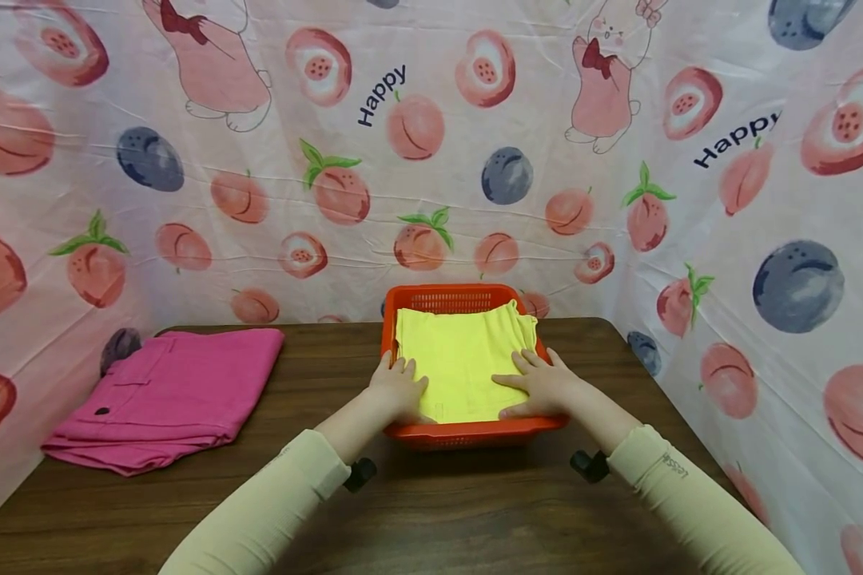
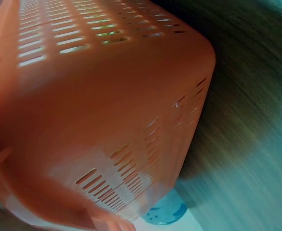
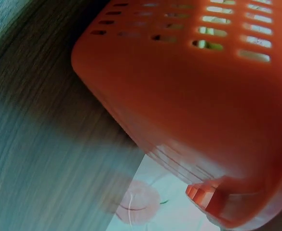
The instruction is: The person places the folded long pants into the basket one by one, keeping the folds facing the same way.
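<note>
A yellow folded garment (image 1: pixel 463 351) lies inside an orange plastic basket (image 1: pixel 475 430) towards the back of the table. My left hand (image 1: pixel 397 390) rests on the garment's left side, fingers spread, beside the basket rim. On the right side, my right hand (image 1: pixel 542 386) touches the cloth the same way, its fingers fanned out. Neither hand is curled round anything. Both wrist views show only the slotted basket wall, left (image 2: pixel 97 91) and right (image 3: pixel 179 91), with the hands out of sight. Yellow-green cloth glints through some slots.
Folded pink trousers (image 1: pixel 180 391) with a dark button lie at the table's left. The brown wood-grain table (image 1: pixel 324 351) runs up to a fruit-printed curtain (image 1: pixel 259 192), which encloses the back and both sides.
</note>
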A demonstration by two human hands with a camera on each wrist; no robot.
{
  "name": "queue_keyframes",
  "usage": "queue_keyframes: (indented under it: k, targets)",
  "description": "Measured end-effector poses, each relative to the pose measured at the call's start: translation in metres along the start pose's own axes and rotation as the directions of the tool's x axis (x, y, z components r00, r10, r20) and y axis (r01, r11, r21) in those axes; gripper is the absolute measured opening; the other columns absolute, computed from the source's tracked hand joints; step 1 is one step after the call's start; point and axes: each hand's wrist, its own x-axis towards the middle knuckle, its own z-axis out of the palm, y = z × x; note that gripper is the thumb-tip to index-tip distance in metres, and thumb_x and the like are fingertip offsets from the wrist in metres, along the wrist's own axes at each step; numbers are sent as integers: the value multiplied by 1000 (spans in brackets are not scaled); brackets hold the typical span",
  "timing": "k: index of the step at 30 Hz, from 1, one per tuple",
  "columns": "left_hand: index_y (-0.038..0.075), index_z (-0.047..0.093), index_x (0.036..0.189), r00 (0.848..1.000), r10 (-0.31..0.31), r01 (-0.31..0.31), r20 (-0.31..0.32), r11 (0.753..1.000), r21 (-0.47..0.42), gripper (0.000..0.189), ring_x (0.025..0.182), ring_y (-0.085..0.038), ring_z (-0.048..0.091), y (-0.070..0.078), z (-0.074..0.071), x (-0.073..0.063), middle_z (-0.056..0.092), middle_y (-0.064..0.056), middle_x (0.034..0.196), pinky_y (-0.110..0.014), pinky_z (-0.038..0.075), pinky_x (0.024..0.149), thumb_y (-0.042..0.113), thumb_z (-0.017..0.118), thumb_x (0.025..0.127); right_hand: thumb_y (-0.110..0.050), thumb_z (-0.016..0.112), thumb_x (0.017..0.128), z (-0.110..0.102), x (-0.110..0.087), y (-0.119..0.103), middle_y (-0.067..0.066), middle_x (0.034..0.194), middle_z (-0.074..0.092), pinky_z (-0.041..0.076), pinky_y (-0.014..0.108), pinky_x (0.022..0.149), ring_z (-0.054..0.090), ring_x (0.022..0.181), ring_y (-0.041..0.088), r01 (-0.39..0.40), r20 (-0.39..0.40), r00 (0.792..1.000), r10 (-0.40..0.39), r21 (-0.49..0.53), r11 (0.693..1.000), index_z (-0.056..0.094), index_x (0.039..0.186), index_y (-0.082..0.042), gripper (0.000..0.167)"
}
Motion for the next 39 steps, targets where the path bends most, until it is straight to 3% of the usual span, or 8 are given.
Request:
queue_keyframes:
  k: [6, 12, 16, 22, 34, 39]
  targets:
    - [14, 50, 141, 997, 30, -35, -72, 997, -68, 79, 138, -33, 27, -5, 1, 0, 35, -16, 149, -52, 8, 112, 65, 59, 82, -63, 57, 86, -1, 0, 0, 21, 154, 22, 5, 65, 106, 13, 141, 39, -11, -9, 1000, 12, 48, 999, 44, 146, -22, 73]
    - [13, 49, 142, 983, 27, -54, -181, 988, -146, 73, 141, -31, 22, -20, 6, 1, 33, -16, 150, -57, 9, 110, 60, 59, 86, -54, 63, 85, -4, 1, 1, 20, 152, 28, 9, 66, 105, 15, 140, 41, 22, -113, 994, -15, 64, 998, 48, 143, -19, 70]
    - [14, 45, 144, 972, 3, -46, -236, 984, -173, 72, 142, -32, 16, -30, 4, -3, 28, -16, 153, -59, 7, 109, 57, 58, 88, -52, 63, 87, -9, 1, -3, 18, 153, 27, 7, 63, 107, 11, 142, 40, 25, -214, 977, -19, 23, 999, 45, 145, -21, 68]
    - [15, 40, 147, 956, -60, -4, -288, 976, -217, 71, 143, -35, 11, -55, 1, -17, 23, -18, 154, -62, 5, 108, 56, 55, 91, -57, 55, 90, -24, 4, -18, 16, 155, 22, 5, 63, 107, 10, 142, 40, 27, -302, 953, -36, -33, 999, 40, 148, -24, 69]
    - [11, 42, 146, 917, -164, 64, -364, 961, -270, 70, 139, -44, 17, -110, 15, -54, 28, -23, 151, -69, 7, 103, 55, 52, 93, -62, 45, 92, -36, 18, -54, 15, 156, 20, 8, 65, 106, 12, 142, 39, 26, -291, 956, -33, -28, 999, 33, 151, -28, 69]
    - [10, 39, 147, 913, -205, 85, -352, 941, -327, 75, 138, -46, 14, -129, 24, -71, 23, -26, 151, -69, 2, 103, 59, 50, 91, -62, 45, 92, -37, 26, -74, 14, 157, 18, 6, 63, 108, 10, 142, 37, 36, -286, 957, -39, -13, 999, 31, 151, -30, 69]
